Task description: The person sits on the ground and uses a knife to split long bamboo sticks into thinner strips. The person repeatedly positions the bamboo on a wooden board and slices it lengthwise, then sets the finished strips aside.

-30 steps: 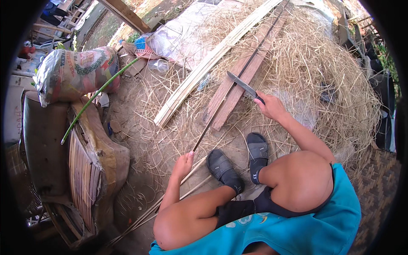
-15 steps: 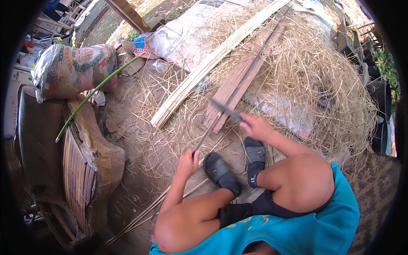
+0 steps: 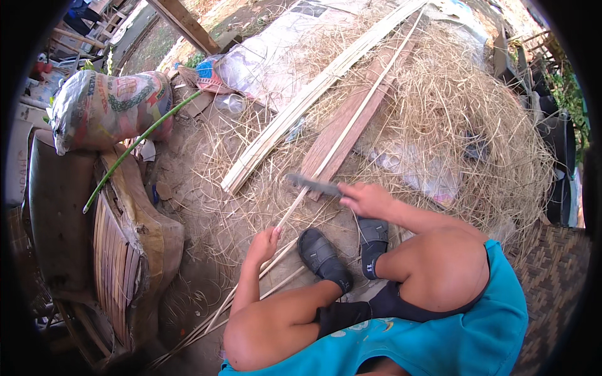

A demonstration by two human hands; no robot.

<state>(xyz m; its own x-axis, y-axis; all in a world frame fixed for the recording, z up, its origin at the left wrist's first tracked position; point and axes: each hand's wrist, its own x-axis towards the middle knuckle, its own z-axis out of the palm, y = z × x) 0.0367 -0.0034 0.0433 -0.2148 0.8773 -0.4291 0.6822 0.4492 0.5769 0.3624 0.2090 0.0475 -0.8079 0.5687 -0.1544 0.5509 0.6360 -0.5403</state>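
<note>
My left hand [image 3: 263,244] is closed round the near end of a long pale bamboo strip [image 3: 356,116]. The strip runs away from me along a reddish-brown wooden board [image 3: 327,136] on the ground. In my right hand [image 3: 369,199] is the handle of a knife [image 3: 315,185]. Its grey blade lies across the strip at the board's near end, pointing left. Whether the edge bites into the strip cannot be made out.
A bundle of pale split strips [image 3: 282,128] lies left of the board. Heaped curly shavings [image 3: 464,100] cover the right side. At left are a stuffed sack [image 3: 119,106], a green stem [image 3: 141,139] and a wooden seat [image 3: 164,232]. More thin strips [image 3: 219,308] lie beside my left leg.
The strip showed a dark face before and now shows a pale one. The knife has moved left and nearer to me, and my left hand has shifted slightly left.
</note>
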